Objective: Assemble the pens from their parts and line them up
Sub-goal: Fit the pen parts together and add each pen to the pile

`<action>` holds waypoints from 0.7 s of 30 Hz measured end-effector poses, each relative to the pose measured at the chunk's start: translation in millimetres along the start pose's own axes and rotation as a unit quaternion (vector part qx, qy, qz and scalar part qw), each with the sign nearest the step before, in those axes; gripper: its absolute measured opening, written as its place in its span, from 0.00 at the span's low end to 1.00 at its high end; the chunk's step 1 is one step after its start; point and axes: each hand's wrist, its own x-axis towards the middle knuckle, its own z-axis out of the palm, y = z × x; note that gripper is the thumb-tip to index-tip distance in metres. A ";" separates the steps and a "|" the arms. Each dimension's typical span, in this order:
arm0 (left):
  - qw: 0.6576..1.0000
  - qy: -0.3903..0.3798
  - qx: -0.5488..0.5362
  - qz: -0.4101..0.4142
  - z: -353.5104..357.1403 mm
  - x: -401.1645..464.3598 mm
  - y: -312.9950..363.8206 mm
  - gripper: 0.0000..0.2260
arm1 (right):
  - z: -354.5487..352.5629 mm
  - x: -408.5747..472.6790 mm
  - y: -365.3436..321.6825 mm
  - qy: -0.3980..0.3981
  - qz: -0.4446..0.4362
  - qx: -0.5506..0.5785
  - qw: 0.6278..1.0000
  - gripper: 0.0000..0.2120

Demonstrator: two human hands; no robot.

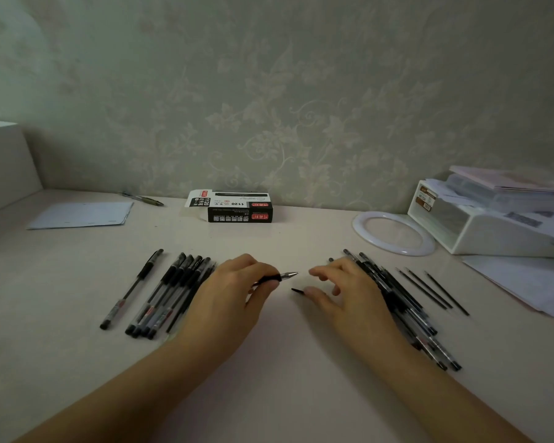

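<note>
An uncapped pen is held over the table between two groups of pens.

The pen (277,277) is gripped in the curled fingers of the left hand (234,292), its black grip and metal tip pointing right toward the right hand (343,286), whose fingers are loosely spread, with a small black cap (298,291) lying at its thumb tip. Capped pens (170,292) are lined up left of the left hand; a pile of pen parts (406,311) lies partly under the right hand, and loose refills (435,290) lie beyond on the table (285,362).
</note>
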 end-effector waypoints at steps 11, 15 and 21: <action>0.998 -0.051 0.016 -0.023 -2.4 -0.9 -6.2 0.07 | -3.3 -0.7 1.1 -0.022 -0.008 0.062 0.998 0.04; 0.998 -0.057 0.012 -0.008 -1.8 0.1 -4.6 0.07 | -2.4 -1.0 -3.3 -0.033 -0.049 0.069 0.996 0.06; 0.998 -0.062 -0.011 0.014 -1.6 0.5 -1.4 0.06 | -1.8 -1.3 -8.8 -0.034 -0.105 0.063 0.992 0.06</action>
